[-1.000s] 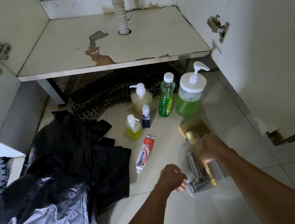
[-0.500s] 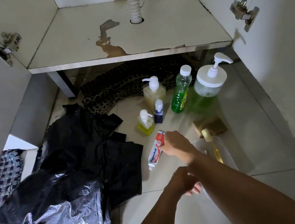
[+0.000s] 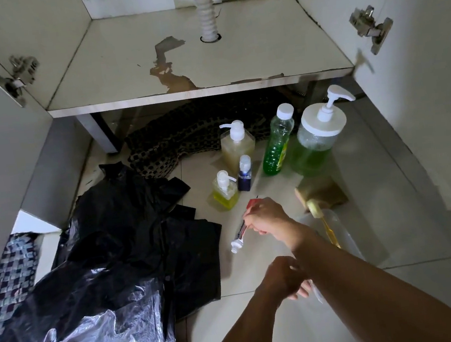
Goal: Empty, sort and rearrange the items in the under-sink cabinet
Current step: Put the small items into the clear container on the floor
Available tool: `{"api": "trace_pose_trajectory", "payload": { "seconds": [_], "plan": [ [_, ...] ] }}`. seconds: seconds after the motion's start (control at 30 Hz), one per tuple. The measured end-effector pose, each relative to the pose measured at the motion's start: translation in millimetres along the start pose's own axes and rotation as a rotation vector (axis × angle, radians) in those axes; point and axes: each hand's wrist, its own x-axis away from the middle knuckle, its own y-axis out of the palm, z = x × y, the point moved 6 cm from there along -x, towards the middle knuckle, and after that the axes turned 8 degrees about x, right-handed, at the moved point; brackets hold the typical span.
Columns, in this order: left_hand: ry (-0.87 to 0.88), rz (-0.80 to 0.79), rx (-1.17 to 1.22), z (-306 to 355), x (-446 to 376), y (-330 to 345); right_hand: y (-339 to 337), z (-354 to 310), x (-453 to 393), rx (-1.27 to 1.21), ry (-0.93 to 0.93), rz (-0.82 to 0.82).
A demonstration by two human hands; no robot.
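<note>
Right hand (image 3: 266, 218) around toothpaste tube (image 3: 241, 233)

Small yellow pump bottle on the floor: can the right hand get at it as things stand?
Probably not freely: the right hand is gripping the red-and-white toothpaste tube. The small yellow pump bottle stands just beyond it with nothing between.

Both forearms are bare from the bottom edge of the view up to the left hand (image 3: 283, 278) and the right hand (image 3: 266, 216), with no sleeves, watch, rings or gloves showing.
</note>
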Motion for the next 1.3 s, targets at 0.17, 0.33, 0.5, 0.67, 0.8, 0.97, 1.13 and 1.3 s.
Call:
{"api": "trace_pose_trajectory", "payload": {
  "seconds": [0.17, 0.33, 0.5, 0.67, 0.8, 0.97, 1.13, 1.3],
  "plan": [
    [-0.003, -0.004, 0.033, -17.0, -22.2, 3.9, -45.1, 2.2, 24.7, -0.302, -0.010, -0.119],
    [-0.037, 0.011, 0.087, -24.0, -29.0, 4.1, -83.9, 38.6, 38.5, -0.346, -0.031, -0.164],
    [-0.051, 0.023, 0.070, -20.4, -25.3, 5.4, -118.1, 75.1, 45.6, -0.424, 0.000, 0.147],
    [-0.064, 0.049, 0.058, -18.3, -25.6, 6.4, -130.7, 76.5, 49.7, -0.393, 0.029, 0.170],
    [-0.073, 0.074, 0.057, -15.9, -23.9, 6.9, -119.8, 79.4, 49.7, -0.268, 0.094, 0.086],
    [-0.102, 0.080, 0.032, -11.1, -24.1, 6.9, -83.9, 119.5, 51.4, -0.250, 0.223, 0.010],
    [-0.106, 0.080, 0.041, -14.2, -28.9, 5.6, -80.2, 135.9, 51.7, 0.226, 0.145, 0.014],
    [-0.092, 0.106, 0.141, -14.2, -35.7, -1.1, -102.7, 115.6, 45.2, 0.387, 0.073, -0.009]
  ]
}}
